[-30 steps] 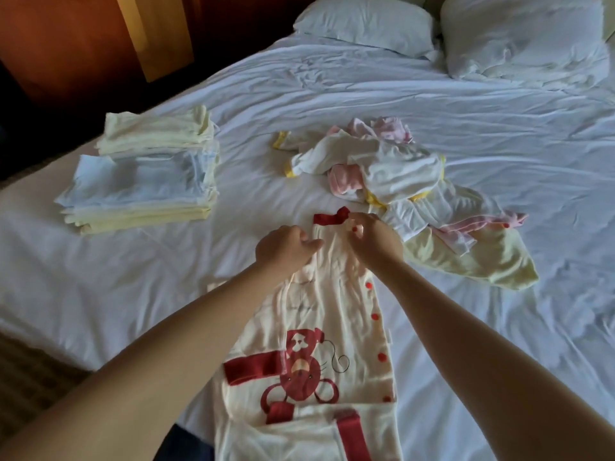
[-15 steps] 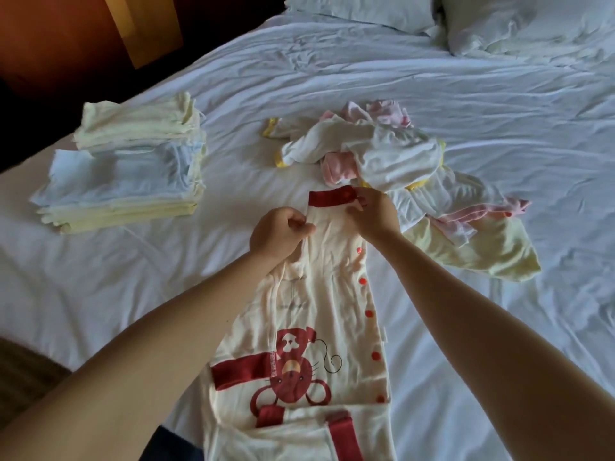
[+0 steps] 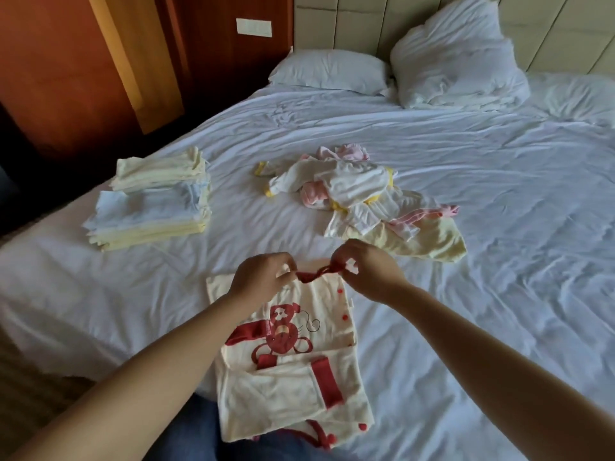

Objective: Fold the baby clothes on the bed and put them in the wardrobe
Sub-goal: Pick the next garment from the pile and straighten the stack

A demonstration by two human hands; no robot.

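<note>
A cream baby garment (image 3: pixel 293 367) with red trim and a red monkey print lies on the white bed (image 3: pixel 499 261) in front of me. My left hand (image 3: pixel 263 279) and my right hand (image 3: pixel 366 267) each pinch its red-trimmed far end, lifted off the sheet and bunched between them. A stack of folded yellow and pale blue clothes (image 3: pixel 153 201) sits at the left. A heap of unfolded white, pink and yellow baby clothes (image 3: pixel 366 197) lies beyond my hands.
Two white pillows (image 3: pixel 332 71) lean at the padded headboard. Dark wooden panels (image 3: pixel 66 78) stand left of the bed. The near bed edge runs by my knees, with patterned carpet (image 3: pixel 30 387) at lower left.
Both hands have lifted the garment's far leg end and drawn it toward me, so the garment now looks shorter. The camera has tilted up, showing the headboard.
</note>
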